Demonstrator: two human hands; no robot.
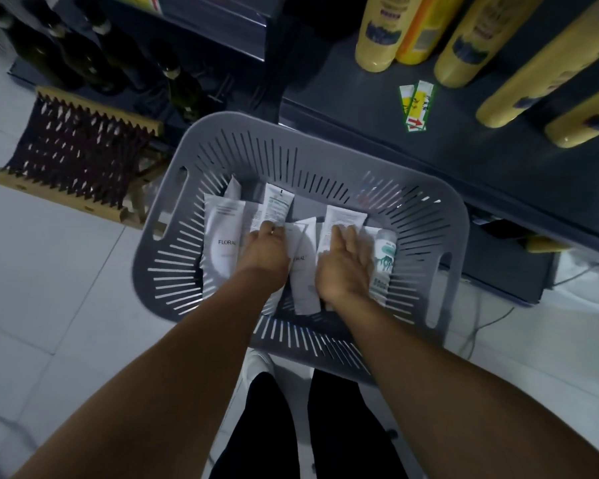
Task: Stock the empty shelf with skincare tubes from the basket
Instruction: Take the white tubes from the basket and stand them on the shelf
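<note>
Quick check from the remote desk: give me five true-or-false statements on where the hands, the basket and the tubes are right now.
1. Both hands are inside the grey slotted plastic basket. True: the left hand and the right hand are both down among the white skincare tubes.
2. The basket stands on the dark shelf. False: it stands on the white tiled floor, in front of the dark shelf.
3. Yellow bottles stand on the dark shelf. True.
4. The basket is empty. False: several tubes lie in it.
5. The left hand holds a tube lifted clear above the basket rim. False: it is low inside the basket, on the tubes.
</note>
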